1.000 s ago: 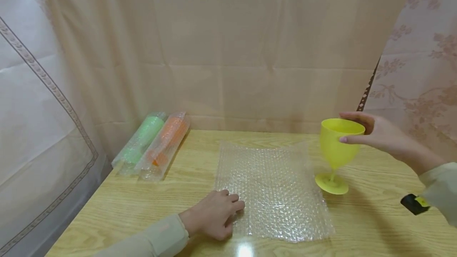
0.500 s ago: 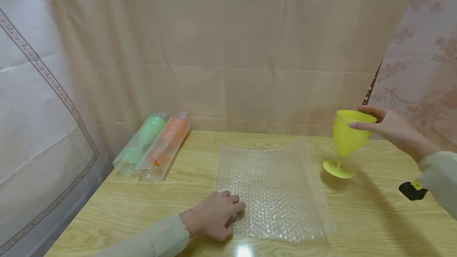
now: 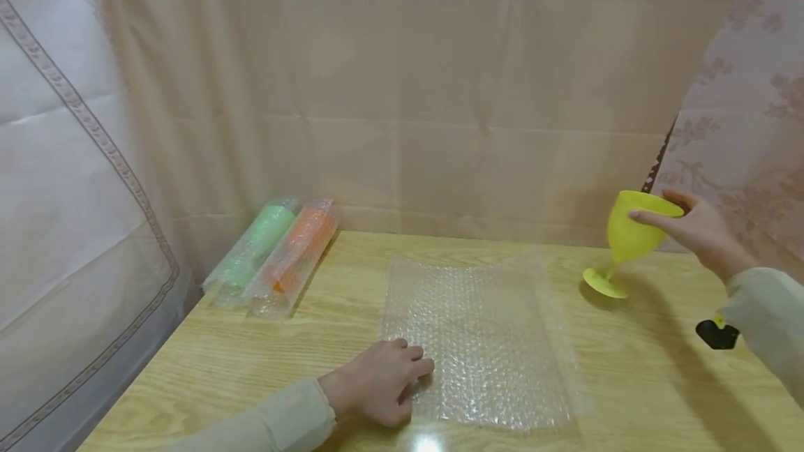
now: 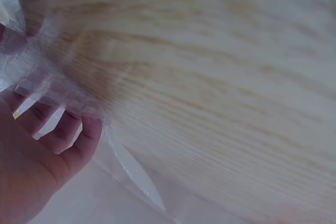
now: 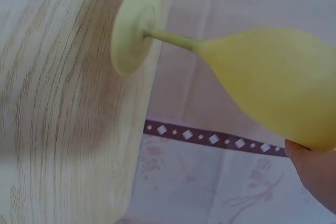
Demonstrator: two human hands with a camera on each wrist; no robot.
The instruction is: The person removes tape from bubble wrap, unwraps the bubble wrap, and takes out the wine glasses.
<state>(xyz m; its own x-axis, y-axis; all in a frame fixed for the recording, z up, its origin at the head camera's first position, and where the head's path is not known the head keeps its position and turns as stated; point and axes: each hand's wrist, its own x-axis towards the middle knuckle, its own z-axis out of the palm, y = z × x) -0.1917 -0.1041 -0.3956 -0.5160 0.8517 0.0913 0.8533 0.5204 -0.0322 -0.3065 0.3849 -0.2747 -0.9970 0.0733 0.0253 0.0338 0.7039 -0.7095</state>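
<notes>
In the head view my right hand (image 3: 706,229) grips a yellow goblet (image 3: 637,229) by its bowl near the rim, the thumb on the near side. The goblet leans, its round foot (image 5: 135,29) close over the tabletop with a shadow beside it. A clear sheet of bubble wrap (image 3: 484,347) lies flat at the middle of the table. My left hand (image 3: 386,382) rests at the wrap's left edge with bent fingers. The left wrist view shows these fingers (image 4: 68,129) curled at the edge of the wrap, which is crumpled there.
Two bubble-wrapped bundles lie side by side at the table's back left, one green (image 3: 257,246) and one orange (image 3: 298,250). A beige cloth (image 3: 440,103) hangs behind the wooden table (image 3: 239,375). A small black object (image 3: 716,335) shows under the right sleeve.
My right hand has carried the goblet to the right and toward the back, and the goblet leans more. The left hand stays at the bubble wrap's edge. The head view has shifted slightly.
</notes>
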